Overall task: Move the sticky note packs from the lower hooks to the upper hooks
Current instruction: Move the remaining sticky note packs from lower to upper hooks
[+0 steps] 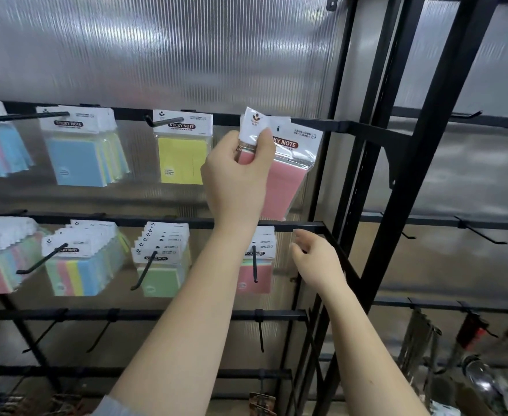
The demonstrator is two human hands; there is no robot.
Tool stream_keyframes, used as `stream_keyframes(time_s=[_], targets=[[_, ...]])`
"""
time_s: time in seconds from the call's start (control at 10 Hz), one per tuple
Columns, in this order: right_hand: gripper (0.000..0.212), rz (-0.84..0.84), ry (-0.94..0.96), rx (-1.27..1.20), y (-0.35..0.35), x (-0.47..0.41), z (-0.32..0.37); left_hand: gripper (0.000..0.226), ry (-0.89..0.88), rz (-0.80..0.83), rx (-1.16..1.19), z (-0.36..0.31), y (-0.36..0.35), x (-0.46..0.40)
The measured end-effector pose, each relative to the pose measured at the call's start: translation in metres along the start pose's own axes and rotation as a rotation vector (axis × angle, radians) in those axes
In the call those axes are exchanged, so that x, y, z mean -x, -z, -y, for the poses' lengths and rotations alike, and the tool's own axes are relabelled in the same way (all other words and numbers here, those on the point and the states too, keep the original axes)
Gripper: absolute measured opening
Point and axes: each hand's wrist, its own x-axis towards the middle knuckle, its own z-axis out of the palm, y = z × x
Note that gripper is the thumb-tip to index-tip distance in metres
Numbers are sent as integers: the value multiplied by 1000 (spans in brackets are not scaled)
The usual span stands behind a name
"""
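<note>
Fingers of the left hand [237,172] pinch the white header of a pink pack [282,175], holding it tilted at the top rail [315,123], not visibly on a hook. Below that rail, the right hand [315,259] hovers loosely curled and holds nothing, just right of the lower pink packs [257,265] on their hook [255,264]. Left along the lower rail, green packs [162,265], striped packs [84,259] and a far-left stack [0,250] crowd their hooks. Beyond, up at the top rail, a yellow pack [182,148] and blue packs [81,151] already hang. I judge most of the job remains.
</note>
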Motion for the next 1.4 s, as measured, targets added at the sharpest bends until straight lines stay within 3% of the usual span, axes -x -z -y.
stream_keyframes(time_s=[0.4, 0.6, 0.9, 1.4], targets=[[47, 59, -9, 41, -8, -4, -5, 44, 27, -19, 6, 5, -7, -5], [48, 82, -17, 37, -11, -7, -7, 37, -64, -52, 8, -1, -6, -5], [46, 54, -10, 38, -11, -8, -3, 42, -66, -64, -34, -2, -6, -6], [44, 32, 4, 5, -11, -1, 2, 40, 43, -55, -36, -2, -5, -9]])
